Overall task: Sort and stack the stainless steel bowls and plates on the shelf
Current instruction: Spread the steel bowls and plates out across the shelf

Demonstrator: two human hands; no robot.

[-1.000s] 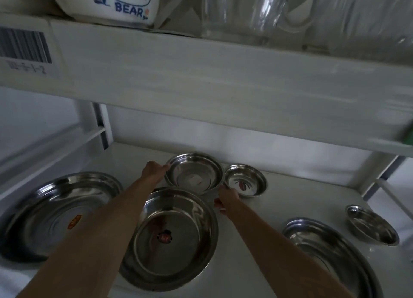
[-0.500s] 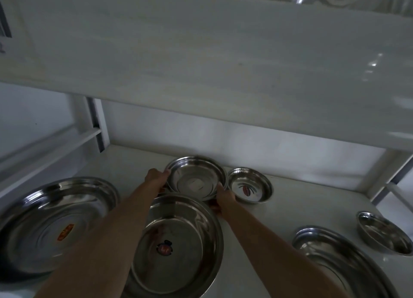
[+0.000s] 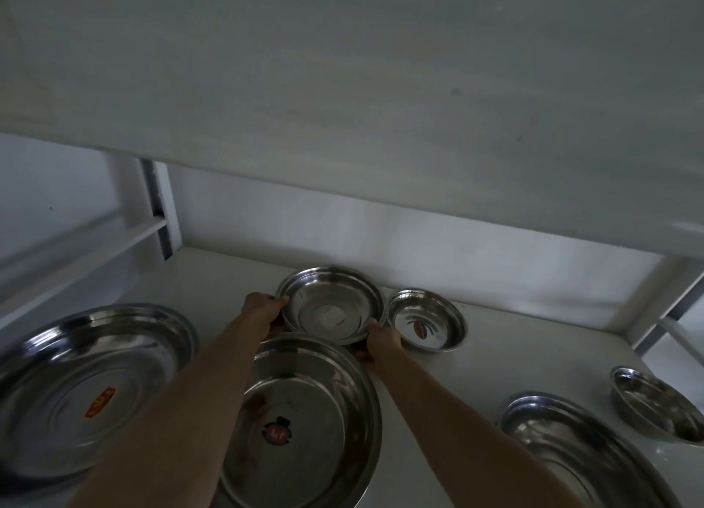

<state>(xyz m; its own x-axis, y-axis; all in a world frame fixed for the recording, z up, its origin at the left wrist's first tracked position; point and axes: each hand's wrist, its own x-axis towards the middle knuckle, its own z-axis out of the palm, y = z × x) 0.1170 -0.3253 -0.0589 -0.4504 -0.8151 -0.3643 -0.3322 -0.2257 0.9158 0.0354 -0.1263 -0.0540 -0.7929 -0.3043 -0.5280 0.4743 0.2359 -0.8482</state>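
Note:
A medium steel bowl (image 3: 330, 305) sits near the back of the white shelf (image 3: 487, 359). My left hand (image 3: 262, 310) grips its left rim and my right hand (image 3: 381, 341) grips its right rim. Its near edge overlaps the far rim of a large steel plate (image 3: 304, 423) with a round red sticker, which lies under my forearms. A small bowl (image 3: 426, 324) with a red sticker stands just right of the held bowl.
A very large plate (image 3: 91, 389) with an orange sticker lies at the left. Another large plate (image 3: 579, 450) and a small bowl (image 3: 655, 408) lie at the right. The upper shelf board (image 3: 343, 88) hangs low overhead. An upright (image 3: 156, 206) stands at the back left.
Both hands have closed in on the medium bowl's rim, the right one moving up to touch it. The camera has tilted down and nearer, hiding the items on the upper shelf.

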